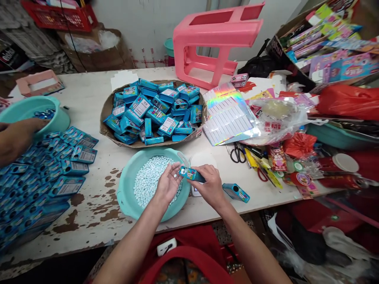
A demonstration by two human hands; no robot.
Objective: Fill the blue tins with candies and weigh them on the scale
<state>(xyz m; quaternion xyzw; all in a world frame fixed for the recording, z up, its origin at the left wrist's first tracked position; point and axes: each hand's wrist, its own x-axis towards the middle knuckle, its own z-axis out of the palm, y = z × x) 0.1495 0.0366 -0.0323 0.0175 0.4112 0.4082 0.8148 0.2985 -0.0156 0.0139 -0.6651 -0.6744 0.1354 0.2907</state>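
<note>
My right hand (210, 183) grips a small blue candy box (192, 174), tilted, with its round hole toward my left hand. Cupped palm up beside that hole, my left hand (168, 184) has a few small pale candies (175, 175) at its fingers. Beneath it, a turquoise basin (126, 197) holds many pale blue-white candies (148, 185). A white scale (203, 159) is partly hidden behind the box and my right hand. To the right, another blue box (236, 192) with a dark round hole lies on the table.
Behind the basin, a cardboard tray (108, 136) is heaped with blue boxes. Rows of boxes (44, 181) stand at left, beside another person's hand (17, 138) at a turquoise bucket (60, 122). Label sheets (226, 114), scissors (237, 153) and a pink stool (213, 35) lie beyond.
</note>
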